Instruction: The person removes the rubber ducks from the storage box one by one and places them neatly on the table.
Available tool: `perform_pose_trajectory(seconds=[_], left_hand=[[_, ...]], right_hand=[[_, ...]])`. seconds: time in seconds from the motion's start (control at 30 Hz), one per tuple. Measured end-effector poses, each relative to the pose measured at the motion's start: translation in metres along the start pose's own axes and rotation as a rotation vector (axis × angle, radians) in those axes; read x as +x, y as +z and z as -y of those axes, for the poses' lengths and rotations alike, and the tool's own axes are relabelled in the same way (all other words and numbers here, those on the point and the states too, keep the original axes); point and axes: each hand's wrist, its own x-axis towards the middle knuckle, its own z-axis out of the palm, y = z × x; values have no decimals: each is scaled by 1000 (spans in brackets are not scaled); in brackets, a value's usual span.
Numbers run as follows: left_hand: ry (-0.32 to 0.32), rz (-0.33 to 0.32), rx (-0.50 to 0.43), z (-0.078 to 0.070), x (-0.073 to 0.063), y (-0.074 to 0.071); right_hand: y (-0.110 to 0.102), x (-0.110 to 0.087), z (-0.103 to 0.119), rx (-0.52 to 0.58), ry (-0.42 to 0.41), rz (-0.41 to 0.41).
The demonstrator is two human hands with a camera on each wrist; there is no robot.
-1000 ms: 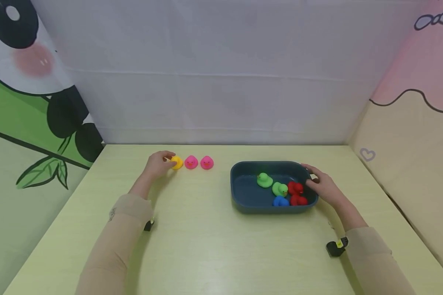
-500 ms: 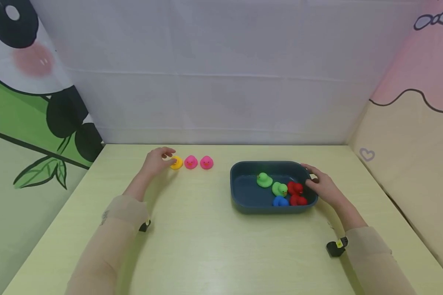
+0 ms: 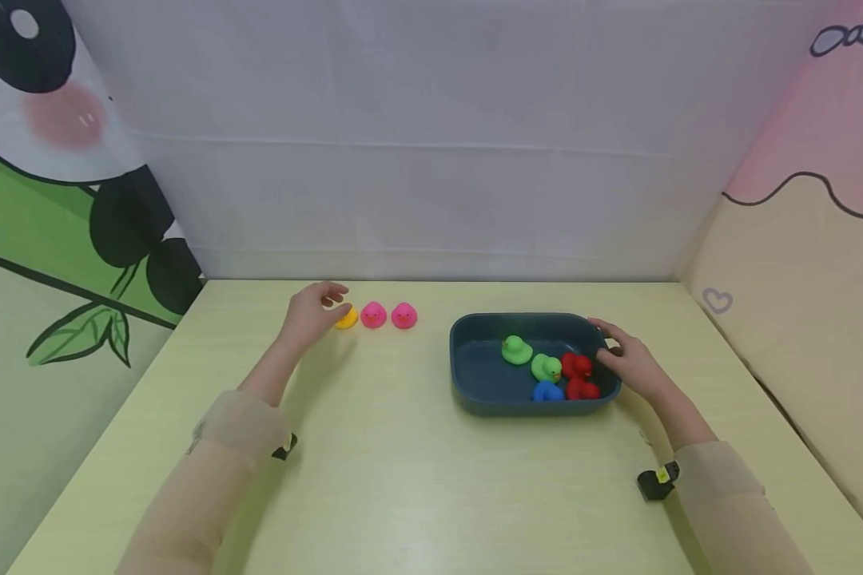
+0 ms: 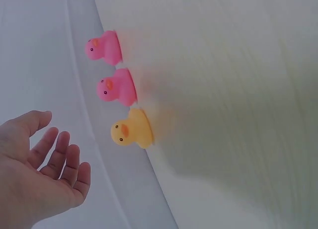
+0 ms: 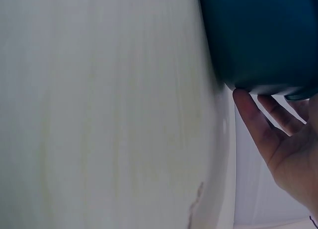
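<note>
My left hand is held over the yellow rubber duck, its fingers loosely bent and nothing in them. The left wrist view shows it apart from the duck, which stands on the table. Beside that duck are two pink rubber ducks, making one row. My right hand touches the right end of a dark blue basin with its thumb and fingertips. Inside the basin lie two green ducks, two red ducks and a blue duck, all toward its middle and right.
The pale wooden table meets a grey-white cloth wall just behind the duck row. Printed panels stand on both sides, a green and white one at left and a cream and pink one at right.
My left hand has let go of the yellow duck and risen slightly above it, its fingers spreading. The right hand and the basin have stayed where they were.
</note>
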Motion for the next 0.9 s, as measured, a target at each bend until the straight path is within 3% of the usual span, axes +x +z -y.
perform_pose_trajectory(seconds=[0.3,0.53,0.9], left_hand=[[44,-64,-24,-22,-13,1],[52,-69,-32,-45,-26,-3],[142,-106,-100,-80,-51,0]], right_hand=[[-1,-1,2,0,3,10],[0,-2,3,-2,4,11],[-4,-4,4,7,18,24]])
